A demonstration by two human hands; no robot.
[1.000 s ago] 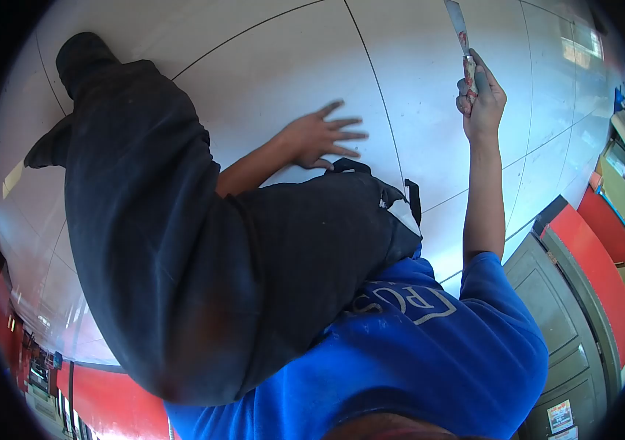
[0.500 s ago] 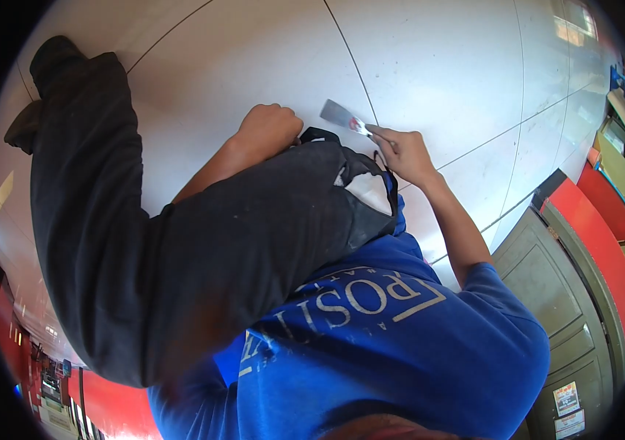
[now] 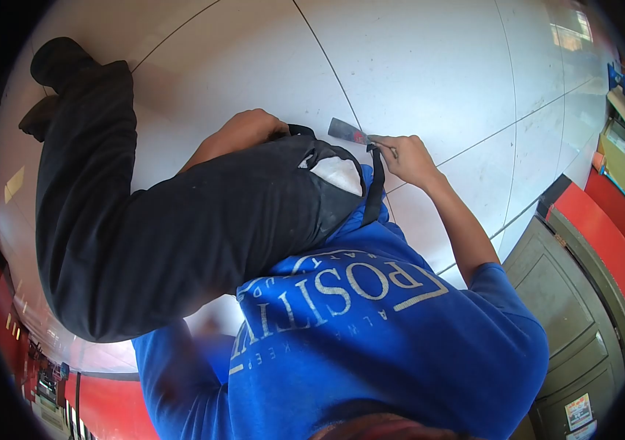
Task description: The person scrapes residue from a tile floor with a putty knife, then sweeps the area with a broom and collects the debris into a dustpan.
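My right hand (image 3: 406, 158) is closed round the handle of a metal scraper (image 3: 347, 132) with red marks on its blade, which points left above the floor. A black strap (image 3: 375, 187) hangs from the same fingers down to the blue shirt (image 3: 371, 315). My left hand (image 3: 252, 126) is closed beyond the raised thigh of the dark trousers (image 3: 195, 213), beside a black band (image 3: 300, 130). Its fingertips are hidden, so what it grips cannot be made out. White cloth (image 3: 338, 174) shows at the trousers.
Pale floor tiles (image 3: 429, 66) with dark joints lie beneath. At the right stands a grey-green panelled cabinet (image 3: 558, 308) with a red edge (image 3: 605, 257). Red and tan items (image 3: 620, 198) are beyond it. A red surface (image 3: 111, 403) is at the lower left.
The thigh and my left hand have shifted left. The scraper blade has tipped lower, and the black strap now stretches down from my right hand. My left forearm is more hidden.
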